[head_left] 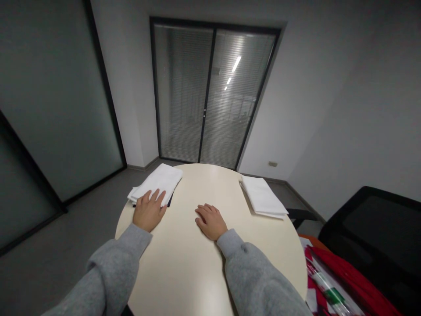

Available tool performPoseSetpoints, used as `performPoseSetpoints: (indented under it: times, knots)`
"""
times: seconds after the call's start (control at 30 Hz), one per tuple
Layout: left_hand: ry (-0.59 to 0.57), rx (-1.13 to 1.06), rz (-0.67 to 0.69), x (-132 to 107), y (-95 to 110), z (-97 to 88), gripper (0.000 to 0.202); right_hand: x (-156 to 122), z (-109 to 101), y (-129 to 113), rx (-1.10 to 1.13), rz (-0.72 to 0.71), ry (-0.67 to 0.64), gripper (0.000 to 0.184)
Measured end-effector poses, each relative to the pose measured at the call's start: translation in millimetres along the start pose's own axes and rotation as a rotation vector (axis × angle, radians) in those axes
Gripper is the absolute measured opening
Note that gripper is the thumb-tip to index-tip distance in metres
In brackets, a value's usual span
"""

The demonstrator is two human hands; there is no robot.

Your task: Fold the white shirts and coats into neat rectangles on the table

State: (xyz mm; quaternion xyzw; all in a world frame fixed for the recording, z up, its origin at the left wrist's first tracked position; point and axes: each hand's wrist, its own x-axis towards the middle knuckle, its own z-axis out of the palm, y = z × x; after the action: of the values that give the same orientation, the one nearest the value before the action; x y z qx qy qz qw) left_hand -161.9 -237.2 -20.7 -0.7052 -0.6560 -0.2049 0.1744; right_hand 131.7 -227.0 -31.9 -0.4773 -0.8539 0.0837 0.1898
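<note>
My left hand [149, 211] lies with fingers spread on the near edge of a white folded cloth stack [160, 181] at the table's left side. A dark flat item [170, 200] peeks out from under that stack. Near the middle of the round cream table [184, 272], my right hand [210, 220] rests palm down, its fingers loosely extended and nothing visible in them. Apart from both hands, a second white folded stack [263, 196] lies at the right edge, its corner reaching the rim; whether it is cloth or paper I cannot tell.
A black mesh chair [378, 232] stands to the right, with red fabric [351, 276] and a clear plastic-wrapped item [329, 289] on its seat. Beyond the table is a glass door [210, 96] with blinds. Frosted panels [59, 96] line the left.
</note>
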Motion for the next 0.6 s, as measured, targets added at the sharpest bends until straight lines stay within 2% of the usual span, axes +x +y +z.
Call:
performPoseSetpoints:
  times: [0.13,0.23,0.47,0.6]
  knots:
    - [-0.03,-0.093,-0.008,2.4,-9.9,0.9,0.049,-1.0,0.8,2.8,0.026,-0.007,-0.008,0.042]
    - [0.002,-0.188,-0.069,6.0,-12.9,1.7,0.045,-1.8,1.6,4.6,0.05,-0.019,-0.009,0.042]
    - [0.283,-0.461,-0.236,22.4,-19.0,-5.2,0.048,-1.6,3.0,10.5,0.133,-0.055,0.017,0.04]
    - [0.391,-0.477,-0.338,33.6,-16.4,-20.6,0.041,-1.0,5.9,14.6,0.212,-0.061,0.071,0.042]
